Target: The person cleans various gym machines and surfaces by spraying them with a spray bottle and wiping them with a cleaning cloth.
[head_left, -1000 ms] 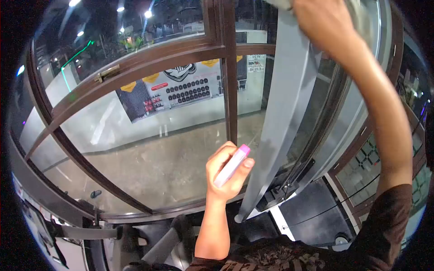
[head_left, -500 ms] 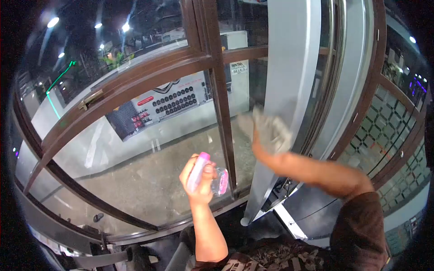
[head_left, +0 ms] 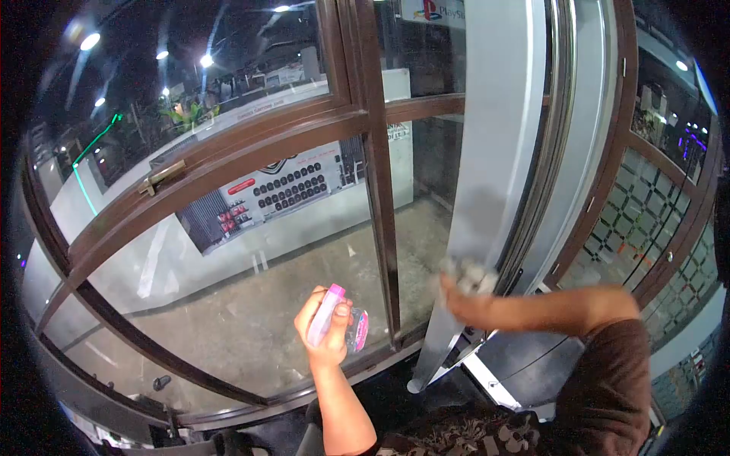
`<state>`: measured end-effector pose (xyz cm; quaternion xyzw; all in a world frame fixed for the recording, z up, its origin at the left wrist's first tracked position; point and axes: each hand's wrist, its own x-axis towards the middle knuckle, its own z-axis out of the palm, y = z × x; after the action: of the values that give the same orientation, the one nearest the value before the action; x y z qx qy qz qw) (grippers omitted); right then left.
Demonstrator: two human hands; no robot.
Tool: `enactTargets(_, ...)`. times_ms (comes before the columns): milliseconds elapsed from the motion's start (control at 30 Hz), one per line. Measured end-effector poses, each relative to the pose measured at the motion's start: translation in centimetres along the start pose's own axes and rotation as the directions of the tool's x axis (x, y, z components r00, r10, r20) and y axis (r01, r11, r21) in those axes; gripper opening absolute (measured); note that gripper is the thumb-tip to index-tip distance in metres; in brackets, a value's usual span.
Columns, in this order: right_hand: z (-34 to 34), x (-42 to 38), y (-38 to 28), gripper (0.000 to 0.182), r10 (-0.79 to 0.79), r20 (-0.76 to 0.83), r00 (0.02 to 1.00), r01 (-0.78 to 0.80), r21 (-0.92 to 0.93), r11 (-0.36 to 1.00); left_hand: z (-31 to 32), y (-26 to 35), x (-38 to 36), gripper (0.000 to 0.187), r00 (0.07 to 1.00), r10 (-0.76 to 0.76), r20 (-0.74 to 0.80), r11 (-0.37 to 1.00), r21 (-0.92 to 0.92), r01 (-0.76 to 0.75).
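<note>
My left hand (head_left: pixel 321 343) is closed around a spray bottle (head_left: pixel 325 318) with a pink spray head. Its clear body and pink label show beside my thumb, in front of the glass. My right hand (head_left: pixel 465 302), smeared by motion, has a crumpled greyish-white cloth (head_left: pixel 476 278) in its grip. The cloth overlaps the lower part of a tall light-grey panel (head_left: pixel 498 137), and a soft shadow falls on the panel just above it.
Brown-framed window panes (head_left: pixel 389 243) stand before me, with a brass latch (head_left: pixel 161 178) on the left frame. Beyond the glass is a white counter (head_left: pixel 319 223) with a product display. Another brown frame with patterned glass (head_left: pixel 635 201) is at right.
My right hand and the cloth have moved down along the grey panel. My left hand with the spray bottle sits slightly lower and further left, and the view has shifted a little.
</note>
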<state>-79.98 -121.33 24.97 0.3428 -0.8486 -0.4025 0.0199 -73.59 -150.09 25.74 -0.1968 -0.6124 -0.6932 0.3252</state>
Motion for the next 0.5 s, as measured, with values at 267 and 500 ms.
enactTargets(267,-27.6,-9.5,24.4,0.024,0.718,-0.532,0.448,-0.781,0.158,0.604,1.3,-0.1,1.3,0.036,1.0,-0.028,0.009,0.995,-0.093,0.028)
enactTargets(500,-15.5,-2.4,16.7,0.038,0.499,-0.662,0.559,-0.704,-0.06,0.708,1.5,-0.7,1.5,0.037,0.999,-0.038,-0.002,0.985,-0.167,0.038)
